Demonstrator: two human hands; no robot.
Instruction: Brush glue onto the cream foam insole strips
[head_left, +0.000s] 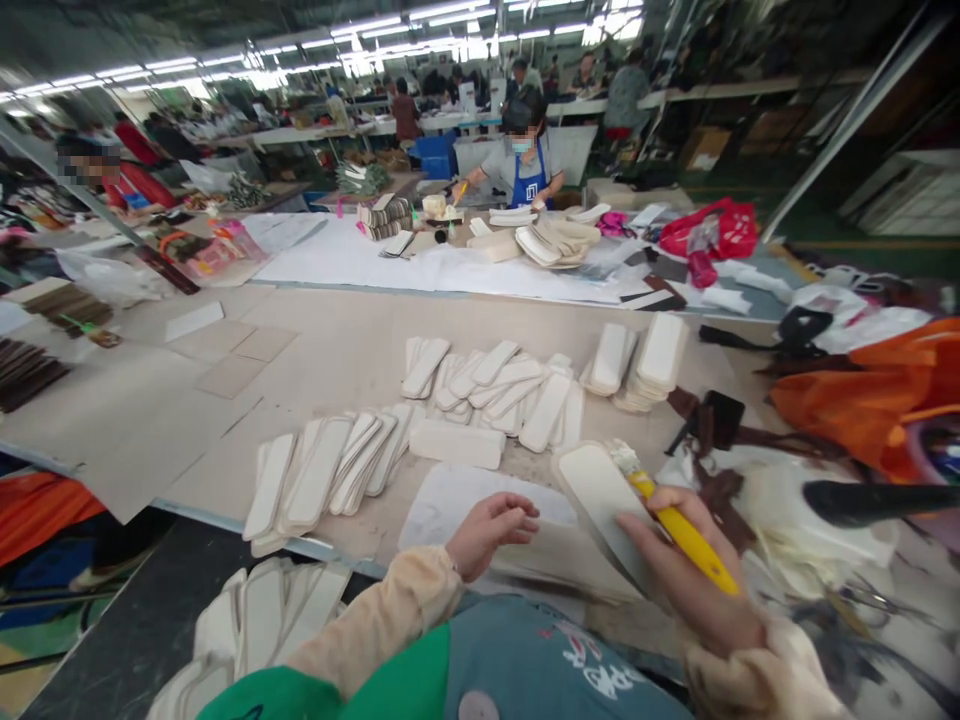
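Observation:
My right hand [690,570] grips a yellow-handled brush [694,540] and also holds a white, round-ended strip [604,495], tilted above the near edge of the table. The brush's pale bristles lie beside the strip's upper right edge. My left hand [491,535] is empty, its fingers loosely bent and the thumb apart, over a white sheet [457,500]. Ahead of it, a single strip [457,443] lies flat. Fanned strips [319,475] lie to the left, and a loose heap [502,385] of similar strips lies behind.
Two neat stacks of strips [652,365] stand at the right. More strips [255,620] sit low at my left. A white tub [802,520] with a dark handle over it, scissors and an orange bag [877,390] crowd the right side. Across the table a co-worker [529,170] handles similar pieces.

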